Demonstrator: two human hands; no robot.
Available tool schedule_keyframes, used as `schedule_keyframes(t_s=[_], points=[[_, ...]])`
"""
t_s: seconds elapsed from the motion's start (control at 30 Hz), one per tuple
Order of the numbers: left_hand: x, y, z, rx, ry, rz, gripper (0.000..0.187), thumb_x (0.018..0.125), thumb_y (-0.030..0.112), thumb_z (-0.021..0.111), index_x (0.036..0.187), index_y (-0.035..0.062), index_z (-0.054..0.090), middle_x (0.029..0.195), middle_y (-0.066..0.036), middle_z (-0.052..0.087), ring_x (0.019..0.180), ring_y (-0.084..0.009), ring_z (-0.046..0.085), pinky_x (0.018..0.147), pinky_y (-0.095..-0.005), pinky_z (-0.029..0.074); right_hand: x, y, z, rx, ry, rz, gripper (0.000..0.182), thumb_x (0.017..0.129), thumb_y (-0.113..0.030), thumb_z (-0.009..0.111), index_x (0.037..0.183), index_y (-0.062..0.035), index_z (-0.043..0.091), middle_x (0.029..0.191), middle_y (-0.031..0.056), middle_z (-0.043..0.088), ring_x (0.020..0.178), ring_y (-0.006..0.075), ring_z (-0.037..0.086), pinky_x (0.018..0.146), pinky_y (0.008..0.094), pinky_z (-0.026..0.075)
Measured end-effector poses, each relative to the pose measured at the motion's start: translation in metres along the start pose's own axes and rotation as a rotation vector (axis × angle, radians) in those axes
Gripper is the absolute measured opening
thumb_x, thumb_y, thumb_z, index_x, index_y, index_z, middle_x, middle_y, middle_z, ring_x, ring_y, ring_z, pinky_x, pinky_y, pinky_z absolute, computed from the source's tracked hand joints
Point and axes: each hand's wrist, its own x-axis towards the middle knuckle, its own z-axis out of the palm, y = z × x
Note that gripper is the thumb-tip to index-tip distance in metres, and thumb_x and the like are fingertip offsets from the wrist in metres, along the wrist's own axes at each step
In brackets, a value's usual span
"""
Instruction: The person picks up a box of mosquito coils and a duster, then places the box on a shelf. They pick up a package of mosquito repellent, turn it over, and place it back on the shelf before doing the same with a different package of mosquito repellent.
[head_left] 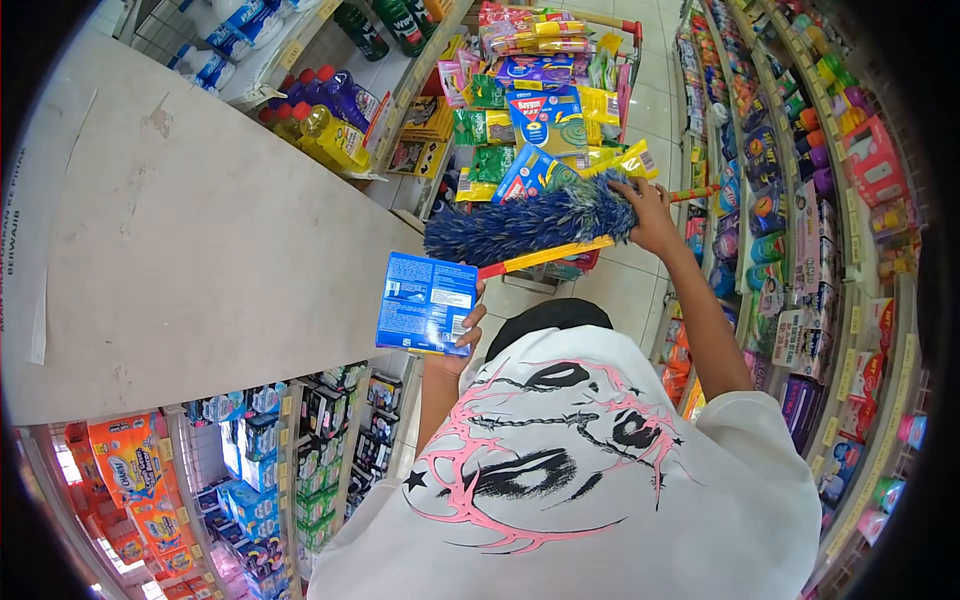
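Note:
My left hand (468,328) is closed on the right edge of a blue box (425,302) with white printed text on its upturned side. Across the near end of the cart lies a fluffy blue-and-grey duster (530,218). My right hand (648,212) is closed around the duster's right end, the palm side hidden. Just under the duster runs a red-and-yellow bar (555,255), which looks like the cart's handle. Beyond it, the shopping cart (636,60) is piled with colourful packets, among them a blue Baygon pack (545,118).
Shelves of packaged goods (770,200) line the right side. On the left is a large pale panel (200,240), with bottles (335,135) on a shelf above it and boxed goods (250,500) below. Tiled floor (640,270) shows beside the cart.

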Motion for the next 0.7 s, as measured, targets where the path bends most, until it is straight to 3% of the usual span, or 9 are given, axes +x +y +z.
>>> schedule_keyframes(t_s=[0.23, 0.37, 0.43, 0.47, 0.5, 0.57, 0.63, 0.7], points=[[-0.004, 0.014, 0.000, 0.022, 0.069, -0.024, 0.058, 0.093, 0.045, 0.040, 0.143, 0.0145, 0.036, 0.129, -0.024, 0.048, 0.069, -0.0234, 0.046, 0.042, -0.0272, 0.042, -0.008, -0.006, 0.001, -0.180, 0.055, 0.089, 0.091, 0.065, 0.003, 0.066, 0.144, -0.0299, 0.035, 0.136, 0.0132, 0.039, 0.129, 0.0318, 0.037, 0.109, 0.0539, 0.018], [-0.001, 0.020, 0.005, 0.089, 0.075, -0.031, 0.058, 0.093, 0.046, 0.039, 0.142, 0.0146, 0.036, 0.128, -0.025, 0.049, 0.069, -0.0236, 0.047, 0.043, -0.0275, 0.042, -0.020, -0.017, -0.007, -0.282, 0.101, 0.122, 0.092, 0.065, 0.005, 0.064, 0.145, -0.0275, 0.033, 0.138, 0.0129, 0.038, 0.129, 0.0328, 0.036, 0.108, 0.0529, 0.020], [0.005, 0.022, 0.009, 0.132, 0.058, -0.053, 0.058, 0.093, 0.047, 0.040, 0.142, 0.0147, 0.037, 0.129, -0.025, 0.049, 0.071, -0.0241, 0.048, 0.043, -0.0277, 0.043, -0.029, -0.037, -0.018, -0.120, 0.258, 0.191, 0.094, 0.061, 0.012, 0.054, 0.146, -0.0218, 0.032, 0.140, 0.0132, 0.036, 0.129, 0.0349, 0.035, 0.111, 0.0502, 0.018], [0.009, 0.021, 0.013, 0.186, 0.067, -0.041, 0.060, 0.092, 0.047, 0.042, 0.141, 0.0130, 0.037, 0.129, -0.025, 0.048, 0.070, -0.0238, 0.047, 0.043, -0.0274, 0.043, -0.032, -0.043, -0.018, -0.065, 0.337, 0.222, 0.084, 0.069, 0.003, 0.066, 0.145, -0.0181, 0.034, 0.139, 0.0135, 0.037, 0.126, 0.0334, 0.038, 0.106, 0.0528, 0.026], [0.012, 0.020, 0.017, 0.242, 0.075, -0.030, 0.061, 0.091, 0.047, 0.043, 0.141, 0.0113, 0.037, 0.129, -0.025, 0.047, 0.070, -0.0234, 0.046, 0.043, -0.0270, 0.042, -0.035, -0.056, -0.020, -0.066, 0.340, 0.237, 0.084, 0.069, 0.003, 0.066, 0.145, -0.0181, 0.034, 0.139, 0.0135, 0.037, 0.126, 0.0334, 0.038, 0.106, 0.0528, 0.026], [0.021, 0.018, 0.017, 0.263, 0.067, -0.058, 0.061, 0.091, 0.048, 0.044, 0.138, 0.0099, 0.039, 0.129, -0.024, 0.049, 0.072, -0.0237, 0.048, 0.043, -0.0276, 0.043, -0.042, -0.103, -0.036, 0.837, 0.429, 0.367, 0.082, 0.074, -0.007, 0.072, 0.145, -0.0169, 0.032, 0.139, 0.0129, 0.036, 0.121, 0.0325, 0.043, 0.099, 0.0503, 0.037], [0.032, 0.013, 0.011, 0.398, 0.098, -0.029, 0.060, 0.090, 0.047, 0.046, 0.136, 0.0081, 0.041, 0.128, -0.023, 0.051, 0.073, -0.0241, 0.051, 0.043, -0.0278, 0.043, -0.059, -0.170, -0.058, 1.179, 0.281, 0.308, 0.087, 0.075, -0.018, 0.077, 0.147, -0.0149, 0.028, 0.145, 0.0135, 0.030, 0.124, 0.0316, 0.043, 0.094, 0.0461, 0.045], [0.039, -0.004, 0.026, 0.442, 0.093, -0.076, 0.053, 0.092, 0.041, 0.047, 0.132, 0.0060, 0.044, 0.121, -0.019, 0.058, 0.073, -0.0215, 0.056, 0.044, -0.0279, 0.047, -0.077, -0.219, -0.070, 1.046, 0.063, 0.165, 0.097, 0.071, -0.022, 0.082, 0.148, -0.0143, 0.023, 0.151, 0.0141, 0.019, 0.130, 0.0354, 0.039, 0.097, 0.0436, 0.046]])
